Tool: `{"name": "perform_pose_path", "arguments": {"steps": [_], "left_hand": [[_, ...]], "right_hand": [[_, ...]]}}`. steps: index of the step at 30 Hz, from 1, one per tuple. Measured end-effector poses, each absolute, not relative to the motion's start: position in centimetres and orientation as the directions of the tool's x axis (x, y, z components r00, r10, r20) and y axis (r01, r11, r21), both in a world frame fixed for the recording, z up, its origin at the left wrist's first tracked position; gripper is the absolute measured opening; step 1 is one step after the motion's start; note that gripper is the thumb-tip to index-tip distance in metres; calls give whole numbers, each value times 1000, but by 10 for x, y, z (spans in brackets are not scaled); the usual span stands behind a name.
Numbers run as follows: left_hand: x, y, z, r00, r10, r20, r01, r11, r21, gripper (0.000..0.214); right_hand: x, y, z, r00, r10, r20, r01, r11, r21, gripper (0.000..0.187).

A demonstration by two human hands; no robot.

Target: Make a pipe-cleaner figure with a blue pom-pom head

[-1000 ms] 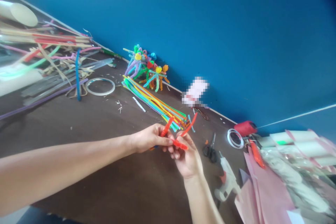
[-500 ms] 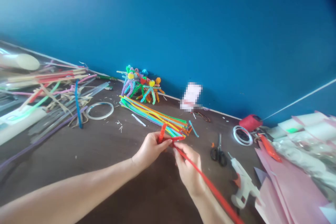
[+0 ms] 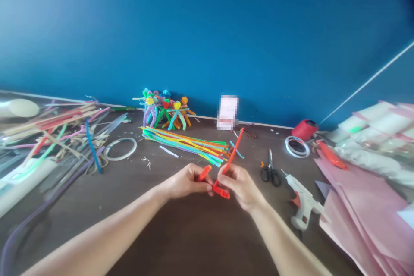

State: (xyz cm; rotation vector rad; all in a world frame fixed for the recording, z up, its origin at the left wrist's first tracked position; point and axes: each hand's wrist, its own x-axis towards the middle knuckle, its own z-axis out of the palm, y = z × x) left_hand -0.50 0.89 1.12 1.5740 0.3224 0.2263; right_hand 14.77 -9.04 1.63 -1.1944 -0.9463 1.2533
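A red pipe cleaner (image 3: 235,148) is between my hands, held above the dark table. My left hand (image 3: 189,181) is closed on its coiled part, with one thick twisted end poking up past the fingers and another twisted end sticking out to the right below. My right hand (image 3: 237,184) pinches the straight length, which rises up and to the right from the thumb and fingertips. Just beyond lies a bundle of coloured pipe cleaners (image 3: 187,143). Several small pipe cleaner figures (image 3: 164,110) stand behind it by the blue wall.
To the right are black-handled scissors (image 3: 271,170), a white glue gun (image 3: 304,202), a red spool (image 3: 304,130), a ring of tape (image 3: 296,147) and pink sheets (image 3: 362,207). At left, a white ring (image 3: 120,149) lies beside a pile of loose sticks and pipe cleaners (image 3: 64,133).
The red pipe cleaner's straight length has swung from trailing down right to pointing up. My right hand has shifted right and turned, gripping it nearer the coil. The view has tilted slightly.
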Motion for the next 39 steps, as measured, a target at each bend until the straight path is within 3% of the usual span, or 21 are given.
{"name": "perform_pose_path", "arguments": {"steps": [3, 8, 10, 13, 16, 18, 22, 26, 29, 32, 35, 37, 39], "left_hand": [[-3, 5, 7, 938, 342, -53, -13, 188, 982, 16], [6, -5, 0, 828, 550, -105, -190, 454, 871, 19], [10, -7, 0, 771, 621, -145, -236, 488, 840, 20], [14, -9, 0, 690, 700, -185, -233, 457, 858, 24], [15, -9, 1, 616, 764, -194, -162, 364, 917, 25], [14, -9, 2, 604, 777, -179, -115, 307, 945, 25], [12, -8, 4, 632, 744, -219, -104, 362, 926, 22], [12, -7, 4, 636, 717, -285, -109, 449, 887, 21], [12, -6, 2, 617, 752, -234, -53, 336, 940, 20], [10, -6, -1, 574, 814, -91, 89, 49, 995, 18], [7, -7, 0, 593, 805, 19, 252, -208, 945, 17], [5, -6, 1, 653, 757, 30, 293, -288, 912, 17], [3, -5, 3, 724, 689, -12, 284, -282, 916, 17]], "right_hand": [[144, -89, 14, 11, 986, -167, -433, -146, -890, 20], [139, -87, 8, 137, 982, -129, -534, -37, -845, 22], [136, -86, 5, 248, 962, -115, -445, 7, -895, 21], [133, -88, 4, 399, 917, 18, -114, 69, -991, 16], [132, -93, 7, 388, 888, 246, 252, 154, -955, 10], [133, -96, 11, 326, 884, 335, 400, 192, -896, 10], [136, -98, 15, 283, 878, 387, 537, 189, -822, 13], [137, -97, 15, 278, 861, 426, 556, 217, -802, 14], [137, -98, 14, 248, 845, 473, 557, 275, -783, 14], [136, -101, 15, 177, 846, 503, 642, 288, -711, 15], [138, -104, 18, 126, 857, 499, 696, 282, -660, 17], [140, -104, 20, 138, 864, 485, 668, 281, -689, 16], [142, -102, 21, 247, 854, 458, 532, 276, -801, 12]]}}
